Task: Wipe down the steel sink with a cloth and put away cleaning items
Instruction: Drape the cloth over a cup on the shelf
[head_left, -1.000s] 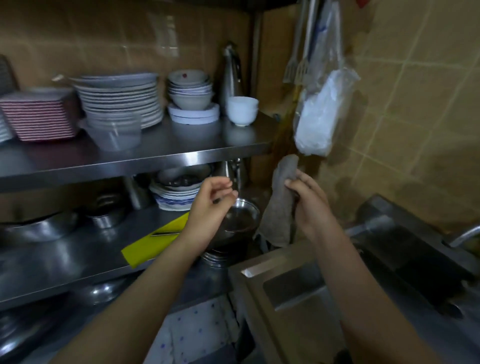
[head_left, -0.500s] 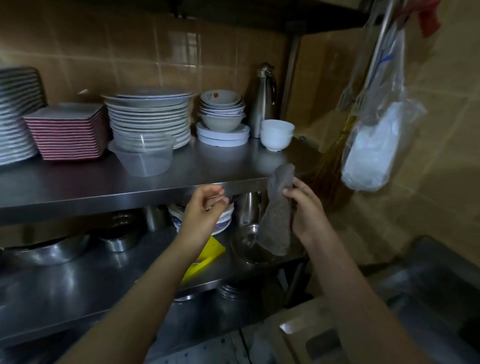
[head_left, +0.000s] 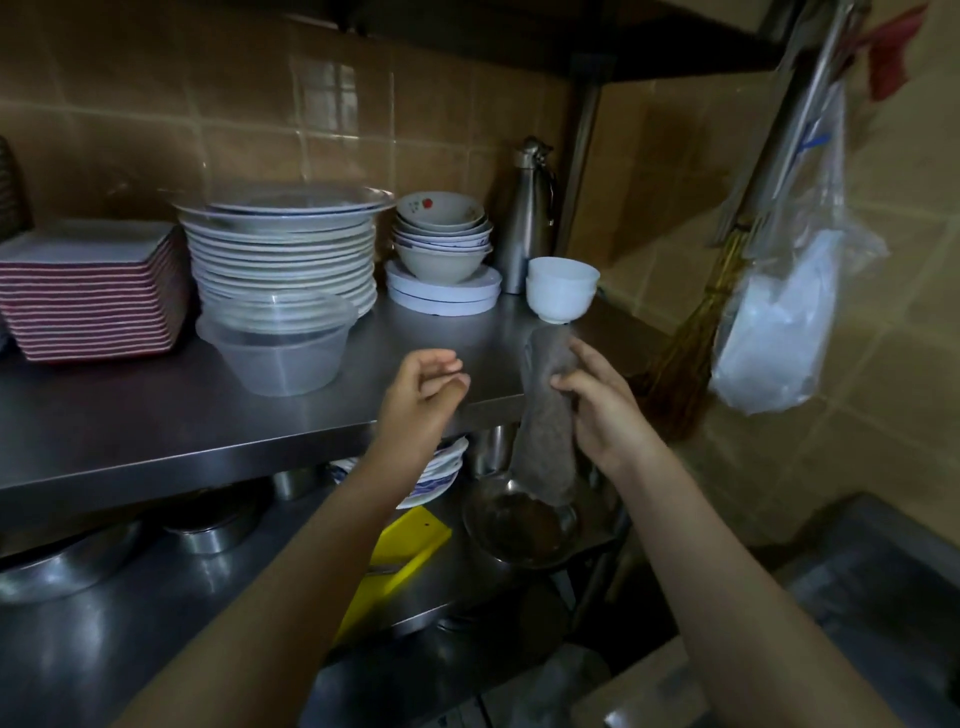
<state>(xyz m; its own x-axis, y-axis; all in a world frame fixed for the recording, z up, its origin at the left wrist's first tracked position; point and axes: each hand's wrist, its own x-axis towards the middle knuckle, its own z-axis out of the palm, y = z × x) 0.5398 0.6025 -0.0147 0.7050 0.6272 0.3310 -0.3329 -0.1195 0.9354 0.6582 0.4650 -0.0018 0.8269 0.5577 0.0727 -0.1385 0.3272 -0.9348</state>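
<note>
A steel shelf (head_left: 156, 415) is loaded with stacked plates (head_left: 283, 254). The sink (head_left: 883, 582) is seen at the lower right. A grey cloth (head_left: 545, 431) is held up at the shelf's right front corner, hanging past its edge, and is pinched near its top by the right hand (head_left: 602, 410). The left hand (head_left: 421, 395) is raised beside it, apart, with fingers curled in and nothing held.
</note>
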